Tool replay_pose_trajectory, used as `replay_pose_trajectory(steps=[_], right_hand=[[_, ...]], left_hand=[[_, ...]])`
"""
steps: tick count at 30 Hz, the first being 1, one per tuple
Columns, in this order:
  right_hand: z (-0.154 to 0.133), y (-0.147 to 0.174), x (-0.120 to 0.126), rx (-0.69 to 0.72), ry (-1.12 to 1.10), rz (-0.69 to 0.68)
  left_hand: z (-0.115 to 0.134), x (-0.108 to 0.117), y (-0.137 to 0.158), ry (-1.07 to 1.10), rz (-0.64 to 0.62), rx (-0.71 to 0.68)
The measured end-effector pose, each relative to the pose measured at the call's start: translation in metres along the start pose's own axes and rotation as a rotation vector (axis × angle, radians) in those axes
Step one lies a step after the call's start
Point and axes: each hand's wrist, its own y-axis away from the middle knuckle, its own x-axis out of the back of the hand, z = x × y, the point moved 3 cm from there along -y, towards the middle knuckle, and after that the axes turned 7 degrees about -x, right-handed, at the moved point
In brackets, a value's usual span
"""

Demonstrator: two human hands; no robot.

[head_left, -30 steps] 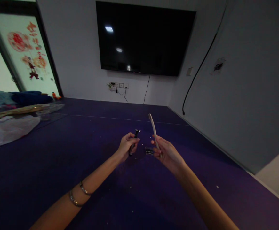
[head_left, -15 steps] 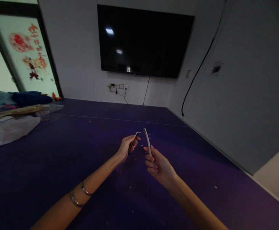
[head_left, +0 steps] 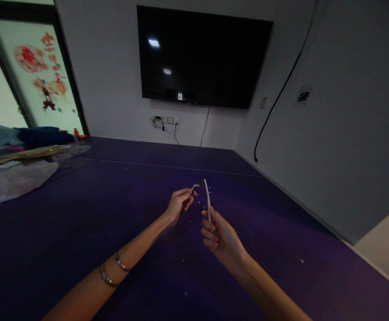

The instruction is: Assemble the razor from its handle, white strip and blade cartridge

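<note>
My left hand (head_left: 178,205) is closed around a slim black-handled tool with a bent silvery tip (head_left: 188,200). The tip points right and looks split at its end, but it is too small to name exactly. In my right hand (head_left: 219,232) is a toothbrush (head_left: 208,198) with a pale handle, held nearly upright, its dark bristles facing left. Tool tip and bristles are very close; I cannot tell whether they touch. A small dark object (head_left: 204,207) shows beside my right fingertips, partly hidden. Both hands are above a dark purple surface (head_left: 141,267).
Small white bits (head_left: 302,261) are scattered over the surface. At the left lie a clear plastic sheet (head_left: 20,180), a yellowish flat packet (head_left: 27,154) and dark blue cloth (head_left: 43,136). A black cable (head_left: 278,94) hangs along the right wall. A television (head_left: 204,58) is mounted ahead.
The bent tool has shifted slightly right and turned, so its tip shows wider. The toothbrush stands a little more upright, and my right fingers have shifted slightly on its handle.
</note>
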Motion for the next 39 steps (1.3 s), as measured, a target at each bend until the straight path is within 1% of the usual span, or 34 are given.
replay_pose_trajectory(steps=[4, 7, 10, 13, 18, 21, 24, 27, 29, 33, 36, 39], right_hand=[[0.011, 0.002, 0.003, -0.051, 0.028, 0.021], [0.01, 0.003, 0.003, -0.025, 0.011, 0.035], [0.005, 0.003, 0.001, 0.026, 0.014, 0.052], [0.008, 0.003, -0.001, 0.042, 0.041, 0.084], [0.02, 0.006, -0.002, 0.031, 0.036, 0.122], [0.017, 0.005, -0.004, 0.072, -0.012, 0.123], [0.017, 0.003, -0.004, 0.076, -0.066, 0.109], [0.024, 0.001, -0.004, 0.06, -0.093, 0.101], [0.027, 0.001, -0.004, 0.077, -0.108, 0.102], [0.021, -0.001, -0.006, 0.124, -0.143, 0.078], [0.02, -0.002, -0.007, 0.104, -0.154, 0.077], [0.028, 0.001, -0.007, 0.071, -0.157, 0.083]], left_hand=[[0.002, 0.001, 0.0, -0.003, 0.036, -0.035], [0.001, 0.001, 0.0, -0.009, 0.042, -0.056], [-0.002, -0.002, 0.001, 0.002, 0.008, -0.056], [-0.004, -0.003, 0.002, 0.025, -0.007, -0.048], [-0.005, 0.0, 0.001, 0.041, 0.052, -0.06], [-0.005, -0.002, 0.003, 0.038, 0.054, -0.063], [-0.005, -0.006, 0.005, 0.029, 0.051, -0.069], [-0.005, -0.008, 0.006, 0.025, 0.074, -0.078], [-0.005, -0.008, 0.007, 0.022, 0.097, -0.086], [-0.006, -0.009, 0.01, 0.009, 0.12, -0.086], [-0.008, -0.011, 0.012, 0.007, 0.12, -0.074], [-0.01, -0.011, 0.012, 0.015, 0.14, -0.079]])
